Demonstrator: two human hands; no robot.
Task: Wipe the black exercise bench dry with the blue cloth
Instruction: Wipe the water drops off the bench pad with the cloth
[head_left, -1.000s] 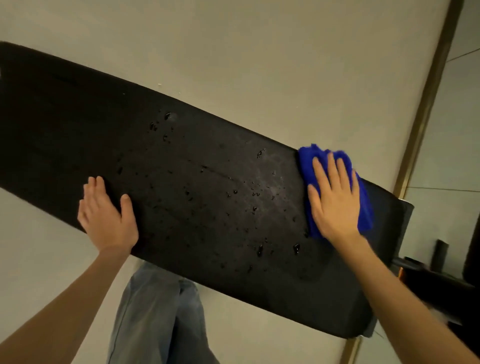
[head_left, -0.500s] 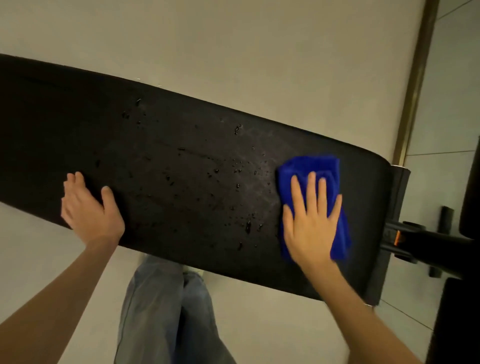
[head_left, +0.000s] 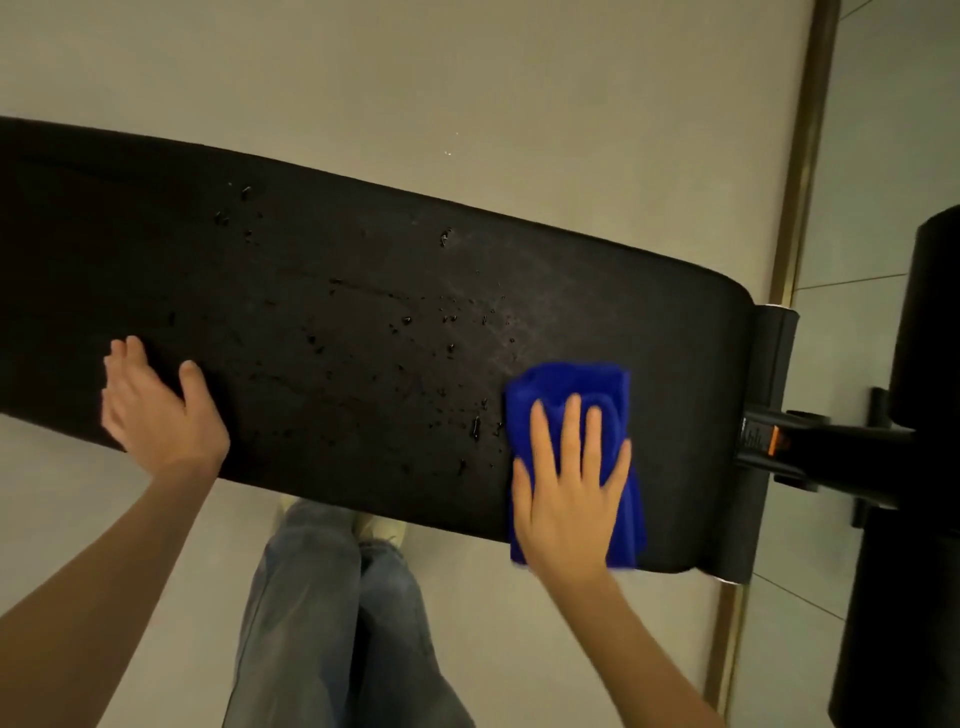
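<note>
**One bench, half beaded with water**

One long black pad fills my view: the black exercise bench (head_left: 363, 338) runs left to right across the frame, its long axis tilted so the left end sits higher and farther, the right end lower and nearer. Its rounded right end butts against a black frame bracket (head_left: 769, 415) with an orange tab (head_left: 775, 440). Water droplets (head_left: 447, 317) speckle the middle of the pad, from the far edge down toward the near edge; the stretch just above the cloth looks dull and smeared instead of beaded.

The blue cloth (head_left: 571, 384) lies bunched on the right part of the pad, its lower end hanging over the near edge. My right hand (head_left: 566, 493) presses flat on top of it, fingers spread and straight, not curled around anything. My left hand (head_left: 156, 410) rests open on the near edge of the pad well to the left, thumb splayed, gripping nothing.

Beyond the bench lies pale grey floor (head_left: 467, 93), bare on the far side. A brass-coloured strip (head_left: 800, 156) runs up the floor at the right. Dark equipment (head_left: 924, 415) stands at the right edge. Below the pad, jeans legs (head_left: 332, 623) and a pale shoe (head_left: 379, 530) stand close against the near edge.
</note>
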